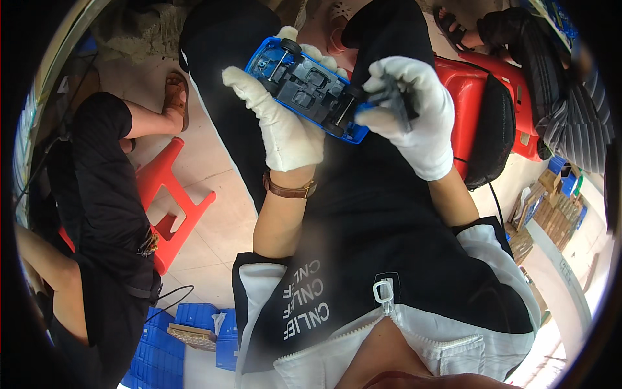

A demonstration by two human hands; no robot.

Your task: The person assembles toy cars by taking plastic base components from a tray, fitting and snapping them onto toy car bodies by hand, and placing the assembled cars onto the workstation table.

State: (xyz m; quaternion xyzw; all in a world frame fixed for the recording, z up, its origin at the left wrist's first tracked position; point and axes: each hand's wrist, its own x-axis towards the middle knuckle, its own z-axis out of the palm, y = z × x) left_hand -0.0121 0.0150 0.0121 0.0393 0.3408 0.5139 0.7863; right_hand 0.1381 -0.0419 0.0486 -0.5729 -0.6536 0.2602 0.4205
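Toy car [306, 89], blue-bodied, lies underside up in the white-gloved left hand [285, 133], its dark grey chassis, black wheels and metal axles in view, above the wearer's black-clad lap. The left hand is clasped around it, fingers curled behind the far edge and thumb standing beside the left end. The right hand [418, 107], also in a white glove, pinches a dark grey part [403, 105] between thumb and fingers near the car's right end; I cannot tell whether that part touches the car. The hands are near each other but apart. A brown leather strap [289, 190] circles the left wrist. To the left, a co-worker [103, 175] in black is beside a red plastic stool [165, 188], with blue boxes [155, 353] lower down. To the right, a black bag [494, 129] rests against a red plastic chair [459, 97]
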